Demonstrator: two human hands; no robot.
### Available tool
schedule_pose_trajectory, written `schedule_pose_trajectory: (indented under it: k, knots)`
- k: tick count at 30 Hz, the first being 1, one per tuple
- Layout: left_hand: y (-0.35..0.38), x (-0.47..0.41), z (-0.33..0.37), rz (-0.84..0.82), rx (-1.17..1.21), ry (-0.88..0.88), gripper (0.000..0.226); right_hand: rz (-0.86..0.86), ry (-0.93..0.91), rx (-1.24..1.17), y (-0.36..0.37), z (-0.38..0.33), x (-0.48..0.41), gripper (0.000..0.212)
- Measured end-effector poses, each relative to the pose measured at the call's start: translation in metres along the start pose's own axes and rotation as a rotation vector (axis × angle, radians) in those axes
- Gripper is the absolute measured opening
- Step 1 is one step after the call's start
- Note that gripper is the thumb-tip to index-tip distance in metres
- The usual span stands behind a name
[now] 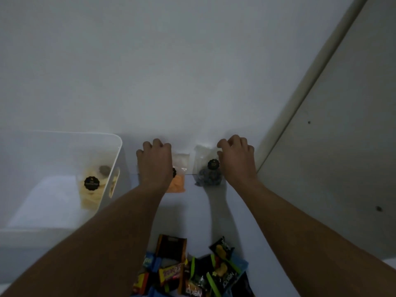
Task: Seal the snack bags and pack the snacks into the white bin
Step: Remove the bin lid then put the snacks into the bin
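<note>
Head view: both bags stand at the far edge of the surface point(192, 213), tops up. The orange snack bag point(179, 183) is partly under your left hand point(155, 161); the dark snack bag point(206, 175) is just left of your right hand point(236, 159). Your fingers point(222, 144) curl at the tops; a pinch can't be confirmed. The white bin point(119, 146) lies left.

Upside-down lettering, likely "Nextar", is printed on an orange wrapper point(194, 292) and a black wrapper point(227, 275); the round black labels point(92, 183) cannot be read.
</note>
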State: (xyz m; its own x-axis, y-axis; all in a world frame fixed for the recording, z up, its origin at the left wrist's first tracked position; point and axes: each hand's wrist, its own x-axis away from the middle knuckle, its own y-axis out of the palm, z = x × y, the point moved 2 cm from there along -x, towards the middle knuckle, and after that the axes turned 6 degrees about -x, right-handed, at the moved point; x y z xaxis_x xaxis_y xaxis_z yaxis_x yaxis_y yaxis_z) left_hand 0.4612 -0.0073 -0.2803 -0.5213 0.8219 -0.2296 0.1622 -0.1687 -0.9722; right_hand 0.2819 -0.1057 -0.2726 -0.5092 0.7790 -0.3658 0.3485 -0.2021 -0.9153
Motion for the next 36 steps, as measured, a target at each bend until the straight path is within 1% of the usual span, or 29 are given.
schedule_pose_trajectory:
  k: [3, 7, 10, 12, 15, 17, 19, 22, 27, 32, 36]
  knots:
    - [-0.003, -0.002, 0.000, 0.015, -0.073, 0.057, 0.021, -0.012, -0.005, -0.009, -0.001, 0.001, 0.000, 0.016]
    - [-0.005, -0.001, -0.004, 0.058, -0.109, 0.199, 0.026, -0.082, -0.012, -0.031, -0.011, -0.003, 0.001, 0.012]
    - [-0.012, 0.005, -0.009, 0.039, -0.045, 0.324, 0.026, -0.105, -0.019, -0.030, -0.027, -0.007, 0.003, 0.015]
    - [-0.019, 0.009, -0.013, -0.016, 0.059, 0.368, 0.036, -0.120, -0.019, -0.020, -0.037, -0.010, 0.006, 0.020]
    - [-0.035, 0.012, -0.026, -0.057, 0.231, 0.363, 0.054, -0.142, -0.009, -0.026, -0.055, -0.017, 0.009, 0.028]
    - [-0.049, 0.011, -0.037, -0.041, 0.272, 0.369, 0.058, -0.139, -0.003, -0.040, -0.070, -0.024, 0.011, 0.030]
    - [-0.067, 0.011, -0.049, 0.011, 0.336, 0.368, 0.055, -0.128, 0.007, -0.073, -0.087, -0.035, 0.012, 0.036]
    - [-0.101, 0.012, -0.070, 0.096, 0.419, 0.351, 0.051, -0.129, 0.004, -0.112, -0.115, -0.057, 0.015, 0.053]
    - [-0.160, 0.015, -0.116, 0.223, 0.522, 0.357, 0.030, -0.095, 0.022, -0.226, -0.158, -0.104, 0.015, 0.059]
    - [-0.199, 0.018, -0.178, 0.290, 0.624, 0.302, 0.027, -0.045, 0.003, -0.320, -0.194, -0.164, 0.014, 0.057]
    - [-0.211, 0.022, -0.230, 0.287, 0.645, 0.236, 0.027, -0.019, -0.013, -0.399, -0.207, -0.218, 0.013, 0.055]
